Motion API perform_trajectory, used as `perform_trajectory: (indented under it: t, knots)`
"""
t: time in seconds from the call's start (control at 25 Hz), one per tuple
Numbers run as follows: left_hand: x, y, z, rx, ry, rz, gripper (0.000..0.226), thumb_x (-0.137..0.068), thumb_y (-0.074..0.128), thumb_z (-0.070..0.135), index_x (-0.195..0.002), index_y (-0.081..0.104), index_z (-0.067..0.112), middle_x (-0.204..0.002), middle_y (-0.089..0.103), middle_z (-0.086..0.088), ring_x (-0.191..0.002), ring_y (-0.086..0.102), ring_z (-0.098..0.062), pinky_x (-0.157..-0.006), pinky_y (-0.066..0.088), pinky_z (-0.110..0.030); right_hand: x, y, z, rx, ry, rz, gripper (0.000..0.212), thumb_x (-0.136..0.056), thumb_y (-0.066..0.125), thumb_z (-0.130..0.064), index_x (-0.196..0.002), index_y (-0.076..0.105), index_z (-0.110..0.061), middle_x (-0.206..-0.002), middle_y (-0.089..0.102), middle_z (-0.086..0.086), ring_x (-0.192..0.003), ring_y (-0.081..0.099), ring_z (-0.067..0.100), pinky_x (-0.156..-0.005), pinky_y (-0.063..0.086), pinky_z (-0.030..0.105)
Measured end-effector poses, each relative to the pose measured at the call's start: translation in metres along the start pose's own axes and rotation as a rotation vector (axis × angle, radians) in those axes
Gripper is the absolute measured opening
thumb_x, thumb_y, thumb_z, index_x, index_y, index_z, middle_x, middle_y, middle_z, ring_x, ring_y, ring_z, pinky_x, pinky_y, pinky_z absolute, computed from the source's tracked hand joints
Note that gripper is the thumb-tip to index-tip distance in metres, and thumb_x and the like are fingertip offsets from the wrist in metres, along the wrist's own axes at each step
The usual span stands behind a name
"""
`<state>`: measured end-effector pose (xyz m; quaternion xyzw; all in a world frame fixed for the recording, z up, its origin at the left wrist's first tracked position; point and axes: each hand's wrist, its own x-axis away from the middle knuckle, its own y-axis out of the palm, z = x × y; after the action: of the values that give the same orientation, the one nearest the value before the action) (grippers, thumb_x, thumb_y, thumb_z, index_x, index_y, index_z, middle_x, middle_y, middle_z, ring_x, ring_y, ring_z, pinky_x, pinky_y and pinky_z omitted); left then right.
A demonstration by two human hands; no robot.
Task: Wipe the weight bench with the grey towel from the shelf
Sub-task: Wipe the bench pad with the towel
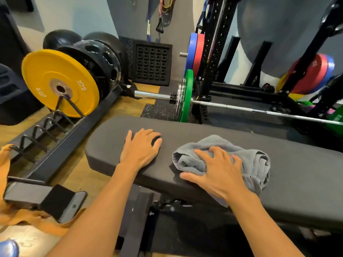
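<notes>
The black padded weight bench (pixel 300 175) runs from centre left to the right edge of the view. A crumpled grey towel (pixel 252 162) lies on its pad near the front edge. My right hand (pixel 217 173) presses down on the towel, fingers spread and curled into the cloth. To the left, my left hand (pixel 141 147) rests flat on the bare pad near the bench's left end, fingers apart, holding nothing. Part of the towel hangs over the front edge under my right wrist.
A plate rack with a yellow 15 kg plate (pixel 59 82) and black plates stands at the left. A barbell with a green plate (pixel 186 95) lies behind the bench beside a black power rack (pixel 211 52). An orange strap (pixel 5 164) and a phone (pixel 72 206) lie at lower left.
</notes>
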<state>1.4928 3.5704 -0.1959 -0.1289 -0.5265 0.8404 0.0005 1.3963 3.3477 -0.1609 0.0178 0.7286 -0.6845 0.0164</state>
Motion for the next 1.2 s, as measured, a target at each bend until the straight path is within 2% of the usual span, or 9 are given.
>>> perform_trajectory:
  t: [0.08,0.24,0.4,0.52,0.6,0.68,0.8,1.04,1.2]
  knots:
    - [0.002,0.001,-0.002,0.000,-0.015,0.042,0.043,-0.097,0.032,0.046,-0.131,0.054,0.031,-0.148,0.046,0.001,-0.143,0.031,-0.024,-0.119,0.006,-0.053,0.006,0.002,0.005,0.026,0.052,0.017,0.101,-0.064,0.030,-0.096,-0.151,0.015,-0.047,-0.165,0.011,0.005,-0.151,0.003,0.029,-0.115,0.006,0.057]
    - [0.001,0.005,-0.003,-0.132,-0.095,0.024,0.049,-0.095,0.027,0.052,-0.136,0.047,0.035,-0.154,0.037,-0.004,-0.145,0.023,-0.031,-0.116,0.002,-0.056,0.016,0.015,-0.012,0.099,0.142,0.074,0.087,-0.079,0.019,-0.071,-0.155,0.007,-0.032,-0.165,0.017,0.006,-0.151,0.011,0.031,-0.118,0.008,0.058]
    - [-0.003,0.005,-0.007,-0.143,-0.086,0.036,0.043,-0.095,0.031,0.047,-0.134,0.048,0.038,-0.149,0.043,0.001,-0.141,0.029,-0.028,-0.117,0.012,-0.052,-0.035,0.014,-0.036,0.027,-0.037,-0.018,0.087,-0.079,0.017,-0.073,-0.155,0.008,-0.031,-0.166,0.012,0.004,-0.152,0.006,0.026,-0.118,-0.001,0.058]
    - [-0.006,0.000,-0.008,-0.155,-0.078,0.078,0.038,-0.096,0.035,0.042,-0.129,0.053,0.040,-0.141,0.051,0.006,-0.134,0.039,-0.024,-0.112,0.020,-0.049,-0.048,-0.002,-0.027,-0.096,-0.119,-0.113,0.102,-0.069,0.020,-0.093,-0.152,0.026,-0.035,-0.163,0.022,-0.002,-0.150,0.014,0.022,-0.118,-0.001,0.056]
    - [-0.009,-0.003,-0.011,-0.179,-0.069,0.067,0.037,-0.097,0.035,0.042,-0.129,0.053,0.039,-0.139,0.052,0.008,-0.130,0.042,-0.023,-0.105,0.025,-0.047,-0.039,-0.007,-0.012,-0.162,-0.059,-0.003,0.091,-0.073,0.015,-0.090,-0.141,0.045,-0.037,-0.152,0.042,-0.004,-0.144,0.030,0.022,-0.117,0.005,0.055]
    - [-0.013,-0.007,-0.017,-0.186,-0.073,0.080,0.035,-0.097,0.037,0.042,-0.128,0.054,0.037,-0.137,0.054,0.008,-0.126,0.044,-0.022,-0.098,0.028,-0.045,-0.040,-0.005,-0.003,-0.044,0.109,0.040,0.089,-0.078,0.010,-0.087,-0.149,0.031,-0.038,-0.160,0.028,0.004,-0.149,0.016,0.028,-0.116,-0.003,0.060]
    - [-0.020,-0.006,-0.022,-0.126,-0.095,0.105,0.032,-0.096,0.046,0.038,-0.124,0.059,0.030,-0.131,0.058,0.004,-0.121,0.048,-0.025,-0.096,0.033,-0.045,-0.064,0.010,-0.012,0.061,0.220,-0.094,0.093,-0.082,0.006,-0.082,-0.157,0.005,-0.026,-0.166,0.004,0.011,-0.151,0.001,0.038,-0.112,-0.007,0.068]
    - [-0.032,-0.020,-0.047,0.434,-0.292,0.243,0.025,-0.095,0.050,0.014,-0.114,0.066,0.015,-0.112,0.070,-0.005,-0.109,0.062,-0.024,-0.085,0.041,-0.030,-0.110,0.020,-0.108,-0.031,-0.073,-0.096,0.078,-0.093,0.014,-0.069,-0.156,-0.002,-0.027,-0.165,-0.003,0.016,-0.148,-0.008,0.047,-0.105,-0.014,0.075]
    - [-0.030,-0.023,-0.047,0.396,-0.221,0.248,0.020,-0.094,0.054,0.020,-0.103,0.071,0.016,-0.099,0.072,-0.004,-0.096,0.063,-0.020,-0.079,0.040,-0.029,-0.109,0.025,-0.115,-0.052,-0.172,-0.080,0.074,-0.091,0.018,-0.073,-0.155,0.008,-0.037,-0.166,0.001,0.007,-0.150,-0.006,0.038,-0.107,-0.015,0.073]
